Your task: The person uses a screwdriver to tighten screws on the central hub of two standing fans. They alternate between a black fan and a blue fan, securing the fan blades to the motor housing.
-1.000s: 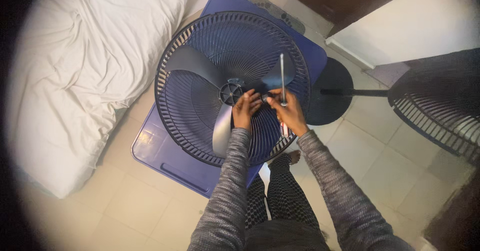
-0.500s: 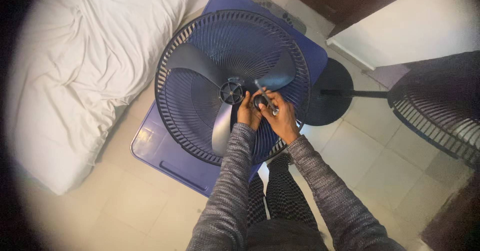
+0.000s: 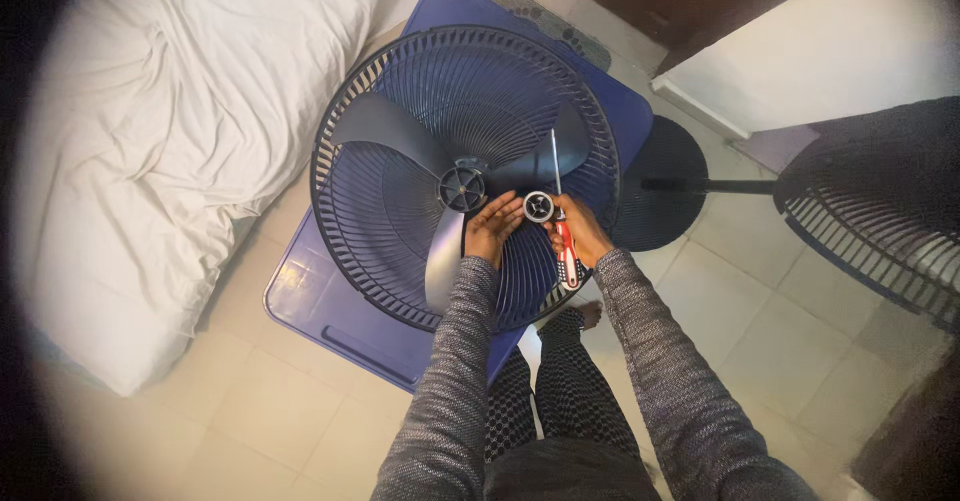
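A person's left hand and right hand pinched a small round cap beside the fan hub, the right also clamped on a red-handled screwdriver; crowded fingers risked dropping the cap through the grille

Dim, bluish indoor light is recorded across the view, with no direct source seen. The brightest areas are the white bedding and the pale wall (slightly washed out, with folds still legible). Heavy dark vignetting is noted at all corners, and lines are bowed by wide-angle distortion toward the edges. Shadows are soft and diffuse. Focus is acceptable at centre; the fan grille ribs are resolved, while the margins are softened.
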